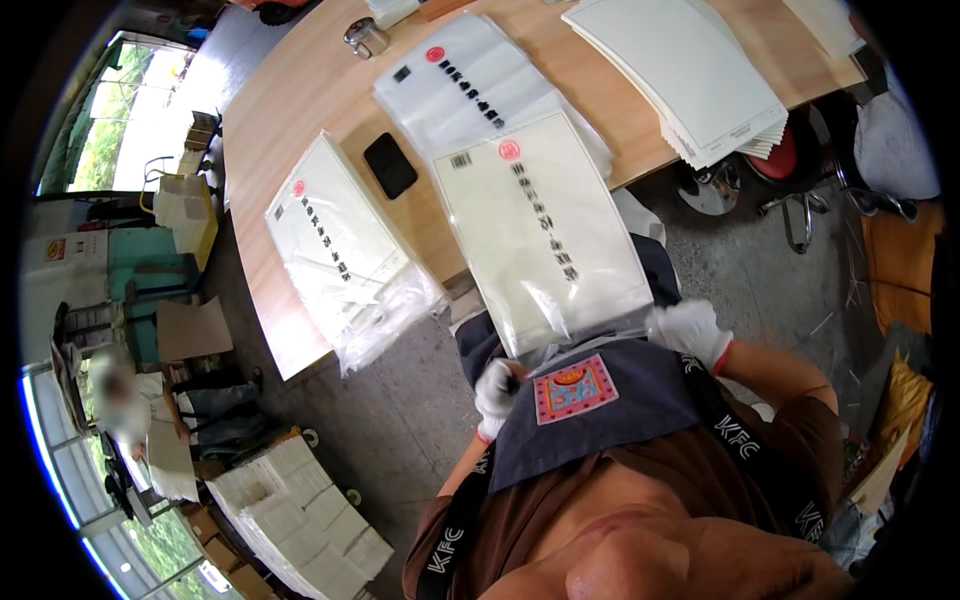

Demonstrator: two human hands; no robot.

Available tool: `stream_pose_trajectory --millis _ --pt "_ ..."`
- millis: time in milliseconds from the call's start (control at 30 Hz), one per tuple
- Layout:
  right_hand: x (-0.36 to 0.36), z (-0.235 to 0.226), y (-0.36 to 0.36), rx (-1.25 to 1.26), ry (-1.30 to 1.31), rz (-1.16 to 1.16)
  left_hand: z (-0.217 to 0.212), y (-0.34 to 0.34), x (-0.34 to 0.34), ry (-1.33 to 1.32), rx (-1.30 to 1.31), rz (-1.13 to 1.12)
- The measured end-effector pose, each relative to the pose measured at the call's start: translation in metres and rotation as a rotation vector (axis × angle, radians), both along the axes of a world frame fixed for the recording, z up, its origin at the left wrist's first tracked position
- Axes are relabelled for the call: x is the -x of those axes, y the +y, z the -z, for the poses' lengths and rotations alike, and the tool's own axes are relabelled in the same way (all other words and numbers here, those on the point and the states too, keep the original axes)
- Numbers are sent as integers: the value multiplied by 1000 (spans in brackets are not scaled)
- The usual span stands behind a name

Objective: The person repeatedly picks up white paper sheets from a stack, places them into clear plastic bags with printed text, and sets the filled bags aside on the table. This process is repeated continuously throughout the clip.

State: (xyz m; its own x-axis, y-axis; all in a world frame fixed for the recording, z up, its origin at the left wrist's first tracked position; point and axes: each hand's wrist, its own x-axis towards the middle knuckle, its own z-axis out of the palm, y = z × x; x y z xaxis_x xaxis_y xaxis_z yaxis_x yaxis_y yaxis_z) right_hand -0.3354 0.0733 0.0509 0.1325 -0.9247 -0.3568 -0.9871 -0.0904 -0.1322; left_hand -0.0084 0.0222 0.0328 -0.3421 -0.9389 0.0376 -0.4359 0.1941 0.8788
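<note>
A clear plastic bag (540,230) with cream sheets inside, a red round mark and a column of dark characters on its front, lies half on the table's near edge and half over my lap. White knit gloves cover both hands. My left hand (495,395) is closed at the bag's lower left corner, by its loose plastic end. At the lower right corner my right hand (690,330) is closed on the bag's edge; its fingertips are partly hidden. Under the bag's far end lies a stack of flat printed plastic bags (465,75).
Filled bags (345,220) are piled on the left of the wooden table (270,110), beside a black phone (390,166). Loose cream sheets (690,70) overhang the right edge. A metal cup (366,37) stands farther back. Paper stacks (300,520) and another person (150,420) are at the left.
</note>
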Motion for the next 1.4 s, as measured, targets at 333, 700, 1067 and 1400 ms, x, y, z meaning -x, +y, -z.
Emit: stream_pose_trajectory --millis 333,700,1067,1400 --pt "13 1 -51 165 -61 176 41 -56 9 -215 430 116" --pt "38 124 -131 -207 -1625 928 129 -138 20 -40 -267 -284" --pt "-177 49 -286 -298 -1430 315 -82 -173 -146 163 -2 -683" --pt "-225 57 -239 -570 -1347 171 6 -201 -201 -829 -4 -533"
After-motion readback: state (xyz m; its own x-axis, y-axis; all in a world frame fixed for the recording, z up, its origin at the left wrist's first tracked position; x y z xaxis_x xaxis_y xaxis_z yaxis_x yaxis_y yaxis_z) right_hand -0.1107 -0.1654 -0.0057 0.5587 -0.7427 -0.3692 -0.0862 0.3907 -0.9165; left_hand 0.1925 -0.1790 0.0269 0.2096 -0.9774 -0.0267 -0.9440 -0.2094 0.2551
